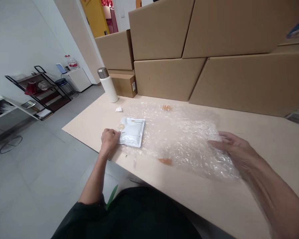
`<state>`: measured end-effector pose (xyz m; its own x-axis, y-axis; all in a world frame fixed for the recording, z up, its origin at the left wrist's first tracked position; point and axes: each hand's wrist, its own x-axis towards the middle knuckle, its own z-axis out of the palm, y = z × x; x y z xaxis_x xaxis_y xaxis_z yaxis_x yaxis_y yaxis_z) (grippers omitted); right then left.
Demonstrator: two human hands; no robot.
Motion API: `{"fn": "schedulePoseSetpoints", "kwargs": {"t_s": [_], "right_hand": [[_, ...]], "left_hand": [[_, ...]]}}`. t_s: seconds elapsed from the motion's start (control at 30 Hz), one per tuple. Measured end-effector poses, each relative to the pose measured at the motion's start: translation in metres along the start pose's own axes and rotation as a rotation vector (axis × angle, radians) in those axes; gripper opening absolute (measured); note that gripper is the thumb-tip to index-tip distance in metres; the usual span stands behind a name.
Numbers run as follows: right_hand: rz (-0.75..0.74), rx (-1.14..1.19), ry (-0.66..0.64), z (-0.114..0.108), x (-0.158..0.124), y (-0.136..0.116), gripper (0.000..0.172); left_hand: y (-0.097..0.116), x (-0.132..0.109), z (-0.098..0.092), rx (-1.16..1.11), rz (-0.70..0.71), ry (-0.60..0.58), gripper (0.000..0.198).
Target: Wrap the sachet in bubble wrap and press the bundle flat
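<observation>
A sheet of clear bubble wrap point(179, 132) lies spread over the pale table. On its left end rests a flat white packet point(132, 132) with small printing. My left hand point(110, 139) is closed at the left edge, its curled fingers gripping the wrap right beside the packet. At the other end, my right hand point(235, 147) pinches the wrap's right edge between thumb and fingers, raising it a little. Two orange-brown pieces of tape point(165, 161) show at the wrap's front and back edges.
Large cardboard boxes point(166, 79) are stacked along the table's back. A white bottle with a metal cap point(109, 88) stands at the back left, near a small crumpled white scrap point(119, 109). On the floor at left is a black-framed cart point(43, 89).
</observation>
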<state>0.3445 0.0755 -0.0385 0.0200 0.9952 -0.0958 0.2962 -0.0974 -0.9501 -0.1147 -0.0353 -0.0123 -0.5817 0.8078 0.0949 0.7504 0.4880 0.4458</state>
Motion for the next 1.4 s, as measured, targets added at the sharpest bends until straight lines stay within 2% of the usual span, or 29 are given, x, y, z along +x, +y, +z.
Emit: {"fn": "schedulePoseSetpoints", "kwargs": {"t_s": [0.1, 0.17, 0.2, 0.3, 0.43, 0.53, 0.6, 0.67, 0.73, 0.8, 0.9, 0.97, 1.1, 1.2, 1.3, 1.37, 1.4], "right_hand": [[-0.119, -0.333, 0.165, -0.002, -0.014, -0.032, 0.043], [-0.27, -0.447, 0.195, 0.01, -0.027, -0.059, 0.042], [-0.342, -0.439, 0.154, 0.021, -0.035, -0.072, 0.042], [-0.532, -0.416, -0.123, 0.071, -0.054, -0.097, 0.038], [-0.741, -0.422, -0.465, 0.147, -0.063, -0.106, 0.037], [-0.827, -0.47, -0.619, 0.19, -0.061, -0.104, 0.038], [-0.842, -0.526, -0.685, 0.208, -0.059, -0.102, 0.038], [-0.831, -0.566, -0.717, 0.218, -0.058, -0.1, 0.036], [-0.801, -0.554, -0.723, 0.222, -0.06, -0.099, 0.038], [-0.76, -0.486, -0.724, 0.221, -0.061, -0.099, 0.04], [-0.653, -0.306, -0.738, 0.212, -0.062, -0.102, 0.039], [-0.518, -0.165, -0.752, 0.202, -0.061, -0.104, 0.038], [-0.195, 0.104, -0.756, 0.178, -0.054, -0.1, 0.041], [-0.046, 0.194, -0.715, 0.156, -0.051, -0.091, 0.034], [0.008, 0.182, -0.661, 0.132, -0.049, -0.08, 0.024], [-0.036, 0.073, -0.602, 0.118, -0.048, -0.075, 0.023], [-0.098, -0.021, -0.53, 0.113, -0.048, -0.073, 0.024]], "left_hand": [[-0.002, 0.0, -0.002, -0.008, 0.011, -0.057, 0.029], [-0.001, 0.001, -0.003, -0.004, 0.012, -0.078, 0.028], [-0.001, 0.002, -0.004, 0.002, 0.011, -0.083, 0.027], [0.001, 0.005, -0.006, 0.014, 0.005, -0.087, 0.025], [0.001, 0.007, -0.007, -0.004, -0.004, -0.088, 0.024], [-0.003, 0.007, -0.006, -0.034, -0.018, -0.075, 0.025], [-0.006, 0.007, -0.005, -0.101, -0.038, -0.048, 0.037], [-0.008, 0.007, -0.005, -0.278, -0.06, -0.034, 0.054], [-0.007, 0.007, -0.009, -0.468, -0.068, -0.058, 0.055], [0.0, 0.004, -0.016, -0.623, -0.041, -0.116, 0.047], [0.024, -0.005, -0.029, -0.826, 0.074, -0.191, 0.042], [0.046, -0.014, -0.034, -0.858, 0.168, -0.23, 0.044], [0.089, -0.029, -0.028, -0.704, 0.315, -0.324, 0.065], [0.112, -0.036, -0.012, -0.568, 0.496, -0.358, 0.063], [0.128, -0.041, 0.007, -0.419, 0.657, -0.453, 0.054], [0.136, -0.046, 0.018, -0.304, 0.674, -0.48, 0.04], [0.14, -0.048, 0.023, -0.249, 0.665, -0.476, 0.033]]}}
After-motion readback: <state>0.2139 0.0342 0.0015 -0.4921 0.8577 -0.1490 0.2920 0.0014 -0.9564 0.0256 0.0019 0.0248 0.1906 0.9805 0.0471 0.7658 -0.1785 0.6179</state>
